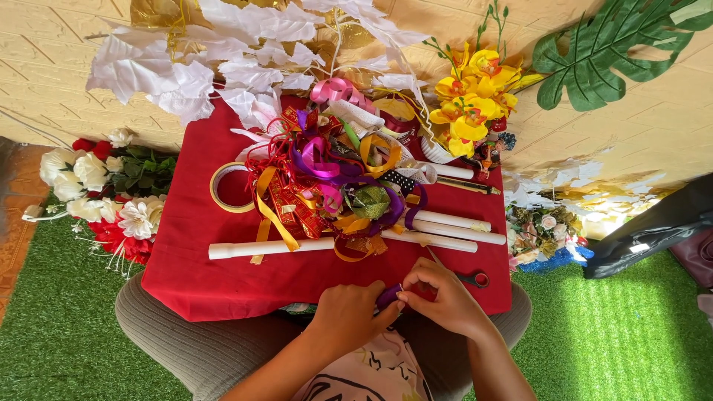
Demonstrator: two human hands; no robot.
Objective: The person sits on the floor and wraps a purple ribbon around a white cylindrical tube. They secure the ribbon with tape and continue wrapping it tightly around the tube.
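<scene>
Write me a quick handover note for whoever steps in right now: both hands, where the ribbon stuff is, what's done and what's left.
Left hand: closed on a purple ribbon piece at the near edge of the red cloth.
Right hand: fingertips pinching the same piece from the other side.
Scissors lie just beyond the right hand.
Ribbon pile sits mid-cloth, white rolled tubes in front of it, tape roll to its left.
Done: a purple piece is in hand.
Left: cannot tell from this view.

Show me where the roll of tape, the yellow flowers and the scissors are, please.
Roll of tape [215, 186]: head view, on its left rim.
Yellow flowers [475, 104]: head view, on the middle petals of the bunch.
Scissors [479, 280]: head view, on the handle loop beside the right hand [444, 301].
</scene>
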